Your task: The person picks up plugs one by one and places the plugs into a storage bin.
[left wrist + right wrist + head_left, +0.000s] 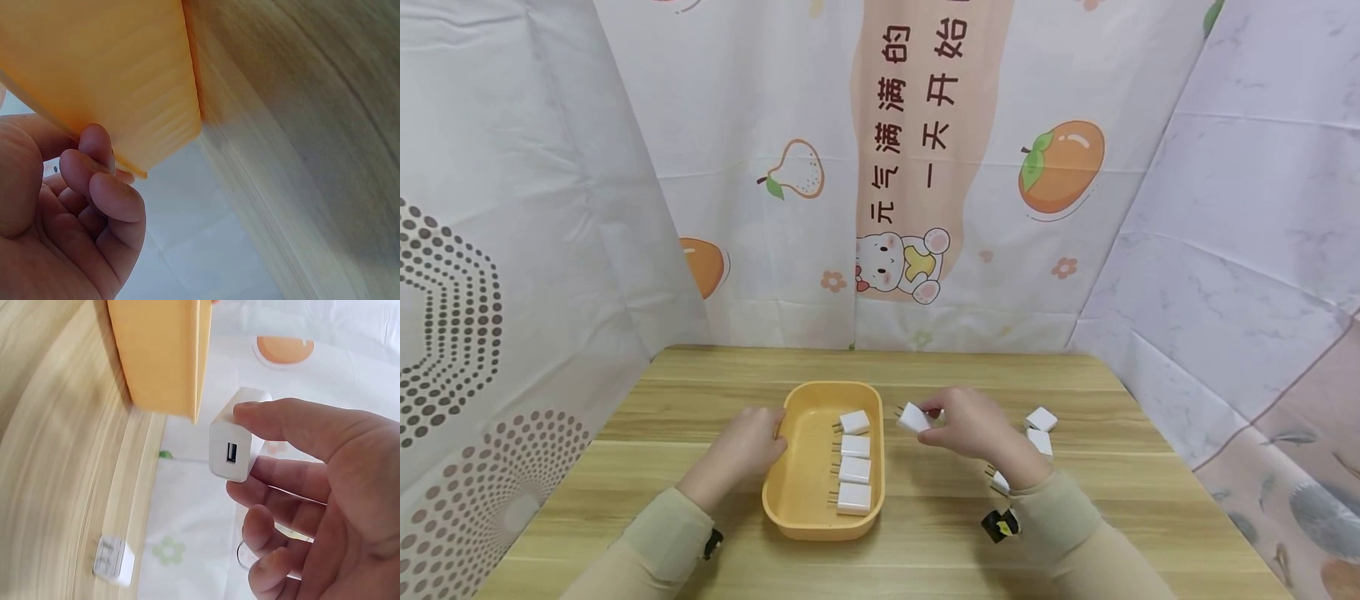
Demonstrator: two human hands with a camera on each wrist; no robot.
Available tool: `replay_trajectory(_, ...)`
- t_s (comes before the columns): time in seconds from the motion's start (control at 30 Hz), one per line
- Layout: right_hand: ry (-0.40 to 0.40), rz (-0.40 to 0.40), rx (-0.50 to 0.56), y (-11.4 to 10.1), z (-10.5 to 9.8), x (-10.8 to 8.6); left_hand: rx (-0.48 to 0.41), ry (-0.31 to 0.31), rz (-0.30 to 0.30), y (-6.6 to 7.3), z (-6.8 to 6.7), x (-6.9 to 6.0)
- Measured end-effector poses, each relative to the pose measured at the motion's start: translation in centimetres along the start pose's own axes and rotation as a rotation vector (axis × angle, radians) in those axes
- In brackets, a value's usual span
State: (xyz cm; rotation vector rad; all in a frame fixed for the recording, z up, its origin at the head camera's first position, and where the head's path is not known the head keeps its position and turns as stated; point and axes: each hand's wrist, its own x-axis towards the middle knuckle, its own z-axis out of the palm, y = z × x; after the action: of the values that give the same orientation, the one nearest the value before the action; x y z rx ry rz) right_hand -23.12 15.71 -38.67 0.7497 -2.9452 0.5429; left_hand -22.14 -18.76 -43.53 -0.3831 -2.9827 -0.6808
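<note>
A white USB charger plug [913, 418] is pinched between thumb and fingers of my right hand [973, 425], held just right of a yellow tray [800, 475]. Its prongs point left toward the tray, and the right wrist view shows the USB port in its end face [231, 452]. My left hand [752, 442] grips the tray's left rim, fingertips against the outer wall [137, 75] in the left wrist view. Inside the tray, several white chargers [854, 447] lie in a column along the right side, prongs pointing left.
Three more white chargers lie on the wooden table [940, 533] near my right wrist: a far one [1041, 418], a middle one [1039, 442] and a near one [1000, 481] partly hidden by the arm. A printed curtain [760, 275] hangs behind the table.
</note>
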Motion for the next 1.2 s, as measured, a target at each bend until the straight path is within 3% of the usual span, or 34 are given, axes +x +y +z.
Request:
replay_trajectory(0.2,-0.008,-0.021,-0.018,-2.1,0.8,0.6,0.002,0.001,0.003,0.0,0.0,0.0)
replay_trajectory(0.43,-0.075,-0.071,0.040,-4.5,1.7,1.1,0.002,-0.003,0.007,0.1,-0.1,0.0)
replay_trajectory(0.67,-0.079,-0.137,-0.079,-6.4,2.5,1.3,0.000,-0.016,0.001,0.1,-0.2,0.0)
replay_trajectory(1.2,-0.118,-0.183,-0.122,-7.4,2.9,1.4,0.001,-0.019,-0.008,-0.1,0.0,0.1)
